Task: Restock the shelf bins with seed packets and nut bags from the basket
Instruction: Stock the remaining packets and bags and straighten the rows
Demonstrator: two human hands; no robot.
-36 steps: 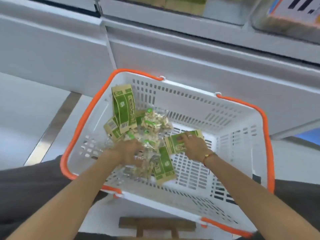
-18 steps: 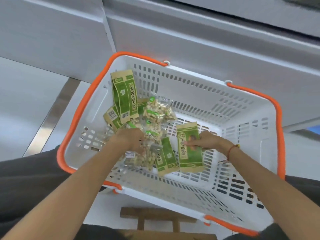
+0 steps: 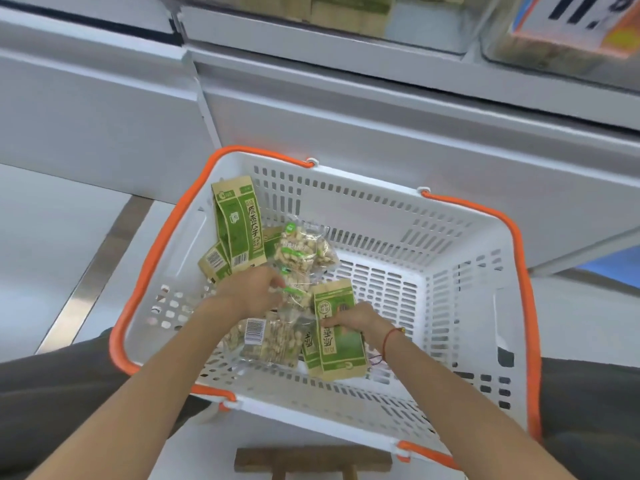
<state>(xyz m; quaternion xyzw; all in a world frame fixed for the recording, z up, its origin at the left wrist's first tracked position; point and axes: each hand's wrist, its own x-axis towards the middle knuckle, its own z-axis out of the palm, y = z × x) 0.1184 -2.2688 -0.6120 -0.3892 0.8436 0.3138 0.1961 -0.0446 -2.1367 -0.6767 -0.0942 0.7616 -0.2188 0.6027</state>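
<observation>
A: What does the left hand (image 3: 254,291) hold in the basket (image 3: 464,251)?
B: Its fingers pinch a nut bag (image 3: 298,292), left of centre.
A: And the right hand (image 3: 351,317)?
B: It grips a seed packet (image 3: 337,336) near the front.

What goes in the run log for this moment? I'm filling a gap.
stage: picking from basket | left hand: grips nut bag | right hand: grips seed packet | bins: not yet restocked

shop: price tag (image 3: 585,19) on shelf (image 3: 346,53) (stocked packets), shopping basket (image 3: 512,306).
</observation>
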